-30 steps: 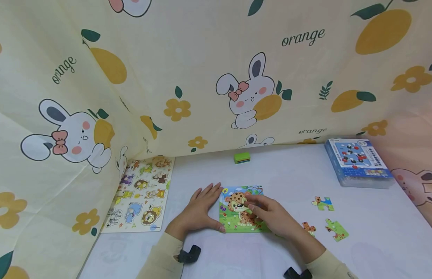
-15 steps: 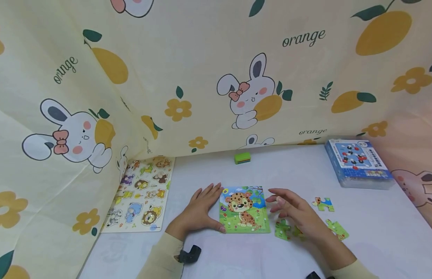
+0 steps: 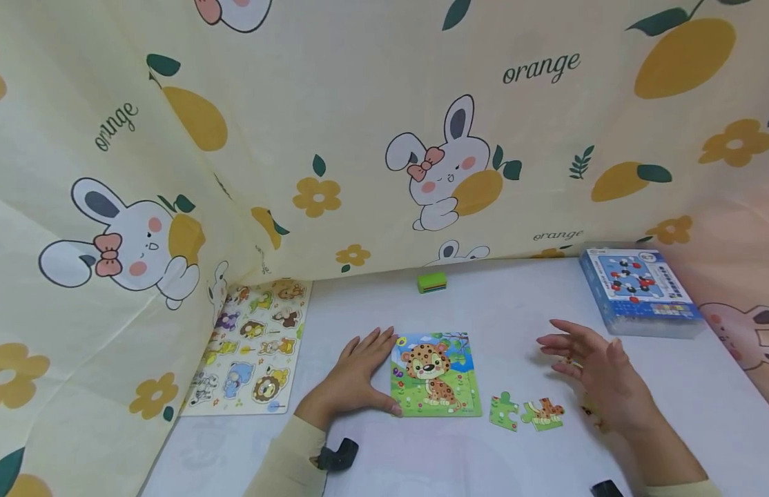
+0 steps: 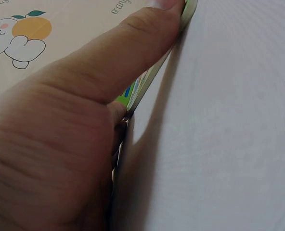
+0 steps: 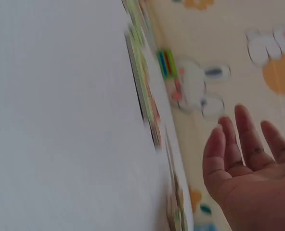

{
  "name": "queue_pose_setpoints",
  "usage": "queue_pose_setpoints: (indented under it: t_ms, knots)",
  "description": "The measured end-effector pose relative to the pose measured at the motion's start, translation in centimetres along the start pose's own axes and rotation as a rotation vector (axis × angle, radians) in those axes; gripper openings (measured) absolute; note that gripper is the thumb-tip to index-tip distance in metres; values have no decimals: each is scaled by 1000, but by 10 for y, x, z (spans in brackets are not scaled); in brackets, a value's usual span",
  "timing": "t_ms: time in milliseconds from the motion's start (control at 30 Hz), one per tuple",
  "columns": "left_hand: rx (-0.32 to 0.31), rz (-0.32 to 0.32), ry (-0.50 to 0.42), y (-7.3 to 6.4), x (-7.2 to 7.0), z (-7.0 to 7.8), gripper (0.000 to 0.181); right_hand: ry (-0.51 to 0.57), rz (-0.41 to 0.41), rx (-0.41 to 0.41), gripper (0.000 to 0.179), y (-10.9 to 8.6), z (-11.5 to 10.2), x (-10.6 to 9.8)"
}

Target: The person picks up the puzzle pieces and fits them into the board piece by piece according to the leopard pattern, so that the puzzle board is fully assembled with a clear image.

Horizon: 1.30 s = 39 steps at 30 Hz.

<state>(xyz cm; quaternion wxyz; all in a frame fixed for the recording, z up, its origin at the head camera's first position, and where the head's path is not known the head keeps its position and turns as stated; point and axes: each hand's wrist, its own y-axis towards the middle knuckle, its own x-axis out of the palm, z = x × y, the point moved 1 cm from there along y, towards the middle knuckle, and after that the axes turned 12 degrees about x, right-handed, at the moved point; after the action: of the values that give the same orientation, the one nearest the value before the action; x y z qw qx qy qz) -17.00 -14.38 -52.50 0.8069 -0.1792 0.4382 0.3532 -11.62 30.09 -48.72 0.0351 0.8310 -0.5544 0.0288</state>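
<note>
The head view shows the spotted-cub puzzle [image 3: 435, 376] flat on the white table [image 3: 359, 304]; along its left edge lies the left hand [image 3: 359, 376], fingers outstretched, thumb at the near corner. The right hand [image 3: 602, 373] has moved away rightward, fingers loosely apart, seemingly holding nothing. So the work probably passes to the loose pieces [image 3: 504, 411]: two are uncovered, others partly hidden beneath it. The curtain [image 3: 353, 117] reads "orange"; the lettering on the box [image 3: 642, 290] is too small.
</note>
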Motion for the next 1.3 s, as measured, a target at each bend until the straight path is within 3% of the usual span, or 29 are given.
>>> queue_pose_setpoints:
  t_ms: [133, 367, 467, 533, 700, 800, 1067, 1200, 1300]
  knots:
    - [6, 5, -1, 0, 0, 0, 138, 18, 24, -28, 76, -7, 2, -21]
    - [7, 6, -15, 0, -1, 1, 138, 13, 267, 83, 58, -18, 7, -35]
    - [5, 4, -13, 0, -2, 2, 138, -138, 333, 158, 51, -18, 13, -38]
    - [3, 3, -9, -1, -2, 2, 138, -315, 350, 207, 50, -16, 18, -41]
    - [5, 6, -10, -2, -2, 1, 138, -626, 345, 373, 66, -10, 22, -40]
    - [5, 4, -18, -2, -2, 1, 138, -678, 311, 437, 69, -9, 21, -41]
    - [1, 2, -18, -1, -2, 3, 138, -848, 254, 347, 39, -6, 21, -46]
    - [5, 2, -14, 0, -2, 3, 137, -856, 279, 335, 25, -6, 21, -45]
    - [6, 1, -12, 0, -2, 3, 137, -839, 296, 348, 27, -6, 20, -43]
